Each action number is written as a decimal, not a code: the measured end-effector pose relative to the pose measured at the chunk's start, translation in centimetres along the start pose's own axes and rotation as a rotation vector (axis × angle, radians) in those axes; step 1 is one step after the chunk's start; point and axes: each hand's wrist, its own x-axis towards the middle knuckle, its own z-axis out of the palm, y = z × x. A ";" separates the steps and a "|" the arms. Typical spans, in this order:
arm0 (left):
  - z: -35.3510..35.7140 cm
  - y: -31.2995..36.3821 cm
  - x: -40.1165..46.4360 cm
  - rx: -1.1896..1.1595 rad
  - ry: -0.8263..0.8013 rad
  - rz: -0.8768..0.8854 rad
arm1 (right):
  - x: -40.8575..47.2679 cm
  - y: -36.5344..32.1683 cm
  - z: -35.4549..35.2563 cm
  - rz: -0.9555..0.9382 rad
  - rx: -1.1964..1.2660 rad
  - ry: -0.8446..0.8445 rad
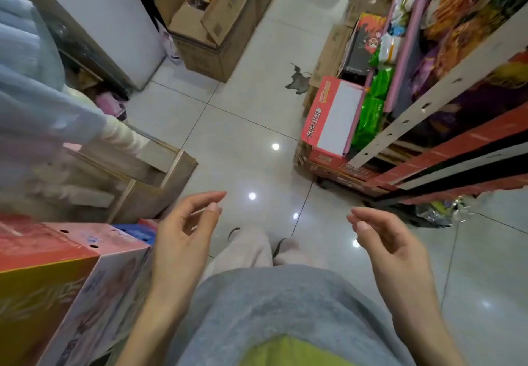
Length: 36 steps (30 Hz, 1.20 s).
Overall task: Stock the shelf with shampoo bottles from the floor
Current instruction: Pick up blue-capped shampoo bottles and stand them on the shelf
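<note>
My left hand (185,231) hangs in front of me at lower centre, fingers loosely bent, holding nothing. My right hand (385,240) is held the same way to the right, palm turned inward and empty. Both hover above the glossy tiled floor (243,125) of a shop aisle. A shelf (423,114) filled with snack packets runs along the right side. No shampoo bottle shows anywhere in the head view.
Red and pink cartons (65,265) stand at my lower left beside an open wooden crate (160,177). A red and white box (331,120) sits at the foot of the shelf. Open cardboard boxes (211,22) stand further up the aisle. Another person's pale sleeve (43,102) is at the left.
</note>
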 end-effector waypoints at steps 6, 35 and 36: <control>1.2 -0.5 1.1 -0.025 0.035 -0.055 | 3.8 -1.6 -0.1 -0.026 0.023 -0.055; 1.4 13.3 43.1 -0.044 -0.145 -0.001 | 32.0 -19.7 17.1 -0.005 0.024 -0.033; 1.8 13.8 44.5 -0.039 -0.150 -0.002 | 33.3 -20.0 17.4 0.004 0.006 -0.032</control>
